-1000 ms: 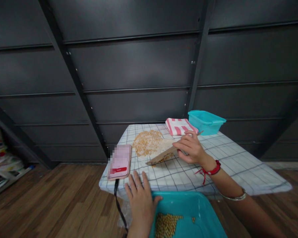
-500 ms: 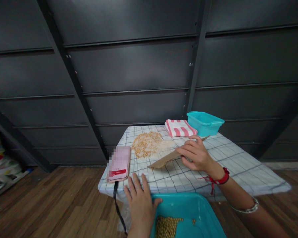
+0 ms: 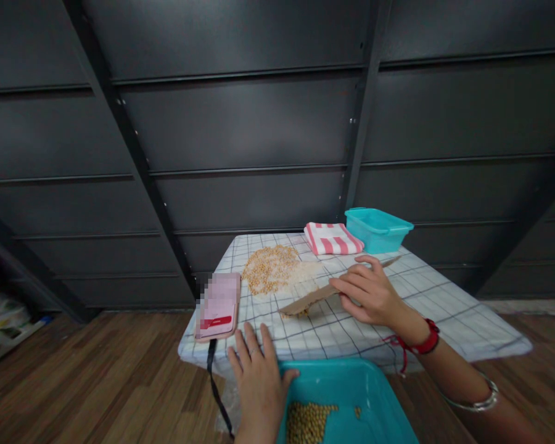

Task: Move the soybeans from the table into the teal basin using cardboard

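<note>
My right hand (image 3: pixel 369 293) grips a strip of brown cardboard (image 3: pixel 312 298) standing on edge on the checked tablecloth (image 3: pixel 444 308), with a few grains at its near end. A pile of yellow grains and white rice (image 3: pixel 274 269) lies just beyond the strip. My left hand (image 3: pixel 258 375) grasps the near-left rim of a teal tub (image 3: pixel 351 382) held at the table's front edge, fingers flat outside and thumb hooked over the rim. Yellow beans (image 3: pixel 309 420) lie in the tub's bottom.
A pink phone (image 3: pixel 218 306) with a black strap lies at the table's front left corner. A folded red-and-white striped cloth (image 3: pixel 333 238) and a small teal container (image 3: pixel 377 229) sit at the back. A dark metal panel wall rises behind; wooden floor surrounds the table.
My right hand has drawn the cardboard strip toward me and slightly right, away from the grain pile. The left hand stays on the tub rim.
</note>
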`<state>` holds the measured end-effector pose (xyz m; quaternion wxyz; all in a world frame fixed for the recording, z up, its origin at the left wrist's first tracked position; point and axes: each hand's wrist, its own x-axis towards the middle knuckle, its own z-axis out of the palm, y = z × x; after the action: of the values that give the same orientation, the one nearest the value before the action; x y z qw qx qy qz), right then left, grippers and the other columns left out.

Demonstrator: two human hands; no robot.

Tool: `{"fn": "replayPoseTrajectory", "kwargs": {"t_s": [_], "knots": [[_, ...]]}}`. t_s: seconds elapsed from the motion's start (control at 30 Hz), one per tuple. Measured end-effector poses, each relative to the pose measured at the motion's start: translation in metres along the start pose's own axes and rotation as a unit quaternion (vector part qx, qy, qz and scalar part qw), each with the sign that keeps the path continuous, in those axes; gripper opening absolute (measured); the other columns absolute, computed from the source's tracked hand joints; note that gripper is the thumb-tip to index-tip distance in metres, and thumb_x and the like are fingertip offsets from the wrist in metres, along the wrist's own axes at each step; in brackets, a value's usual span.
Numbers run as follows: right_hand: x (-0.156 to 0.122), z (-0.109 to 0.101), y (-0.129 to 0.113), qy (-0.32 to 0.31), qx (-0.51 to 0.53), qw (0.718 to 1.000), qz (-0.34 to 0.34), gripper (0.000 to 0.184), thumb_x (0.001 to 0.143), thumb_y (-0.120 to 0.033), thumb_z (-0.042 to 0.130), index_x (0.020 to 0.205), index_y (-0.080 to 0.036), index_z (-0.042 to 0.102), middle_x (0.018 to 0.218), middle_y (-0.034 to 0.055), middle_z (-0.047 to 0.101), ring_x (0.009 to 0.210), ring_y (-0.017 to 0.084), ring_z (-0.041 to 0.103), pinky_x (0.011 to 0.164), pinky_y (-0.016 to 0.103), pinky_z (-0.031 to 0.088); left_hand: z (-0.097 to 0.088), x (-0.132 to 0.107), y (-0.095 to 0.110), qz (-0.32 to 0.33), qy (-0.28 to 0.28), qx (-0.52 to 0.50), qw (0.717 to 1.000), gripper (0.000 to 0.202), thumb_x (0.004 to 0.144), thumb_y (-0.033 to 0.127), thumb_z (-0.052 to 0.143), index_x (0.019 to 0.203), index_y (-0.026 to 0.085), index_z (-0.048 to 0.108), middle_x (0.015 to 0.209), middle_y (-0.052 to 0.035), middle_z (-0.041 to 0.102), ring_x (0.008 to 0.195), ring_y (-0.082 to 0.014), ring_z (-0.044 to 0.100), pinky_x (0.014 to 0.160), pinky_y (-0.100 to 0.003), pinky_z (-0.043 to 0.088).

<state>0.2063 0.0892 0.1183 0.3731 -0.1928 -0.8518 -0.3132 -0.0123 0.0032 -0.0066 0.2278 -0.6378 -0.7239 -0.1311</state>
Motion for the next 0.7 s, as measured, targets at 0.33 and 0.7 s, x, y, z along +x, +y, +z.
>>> {"fn": "replayPoseTrajectory", "kwargs": {"t_s": [0.33, 0.7], "knots": [[-0.0013, -0.0047, 0.0009, 0.013, 0.016, 1.0, 0.016, 0.026, 0.076, -0.013, 0.047, 0.099, -0.021, 0.057, 0.069, -0.0013, 0.062, 0.068, 0.016, 0.049, 0.081, 0.04, 0.035, 0.001, 0.0015, -0.0009, -0.002, 0.002, -0.009, 1.0, 0.08, 0.061, 0.046, 0.07, 0.126, 0.007, 0.046, 0.132, -0.0273, 0.045, 0.123, -0.0447, 0.035, 0.097, -0.061, 0.029], [-0.0047, -0.0096, -0.007, 0.007, 0.002, 1.0, 0.017, 0.022, 0.076, -0.012, 0.047, 0.095, -0.019, 0.056, 0.068, -0.0012, 0.062, 0.068, 0.016, 0.049, 0.081, 0.039, 0.036, 0.0015, 0.0003, -0.0018, -0.001, 0.01, -0.017, 1.0, 0.079, 0.061, 0.045, 0.07, 0.126, 0.008, 0.047, 0.132, -0.0268, 0.045, 0.123, -0.0446, 0.035, 0.097, -0.061, 0.029]]}}
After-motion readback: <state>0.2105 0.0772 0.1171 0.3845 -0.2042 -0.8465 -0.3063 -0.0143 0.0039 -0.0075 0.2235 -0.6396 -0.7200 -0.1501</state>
